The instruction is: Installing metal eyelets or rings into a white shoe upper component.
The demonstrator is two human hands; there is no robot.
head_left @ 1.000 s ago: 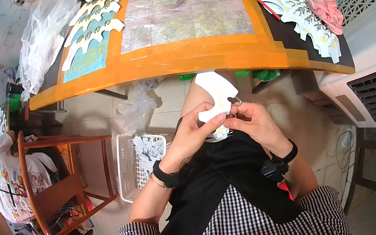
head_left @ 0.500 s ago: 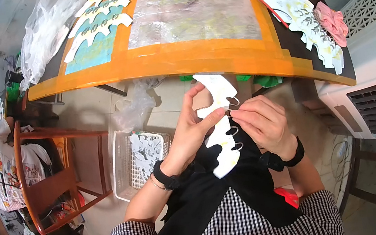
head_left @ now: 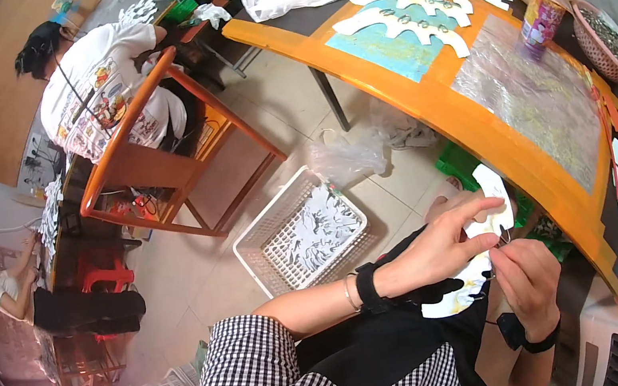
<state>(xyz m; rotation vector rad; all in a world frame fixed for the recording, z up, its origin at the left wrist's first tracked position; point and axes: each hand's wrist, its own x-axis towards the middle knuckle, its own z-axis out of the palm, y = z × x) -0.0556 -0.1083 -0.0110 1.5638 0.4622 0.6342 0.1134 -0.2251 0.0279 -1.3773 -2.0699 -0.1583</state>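
A white curved card strip point(head_left: 458, 294) with scalloped notches along one edge is held over my lap. Small metal rings sit in some of its notches. My left hand point(head_left: 443, 246) grips the strip near its middle, with the thumb and fingers on either side. My right hand point(head_left: 531, 283) is closed at the notched edge, its thumb and fingertips pinching a thin metal ring point(head_left: 504, 239) there. The fingers partly cover the ring, so how far it is through the card cannot be made out.
The orange-taped table point(head_left: 409, 108) carries similar ringed strips point(head_left: 403, 20), a purple cup point(head_left: 541, 23) and pink baskets point(head_left: 605, 37) of metal parts. A white basket point(head_left: 254, 254) of cards stands on the floor. One person point(head_left: 106, 88) sits on a wooden chair point(head_left: 151, 165); another person point(head_left: 8, 281) is farther left.
The view has swung left, bringing two other people into sight. Both my hands stay on the card strip, with the right hand still pinching at its notched edge.
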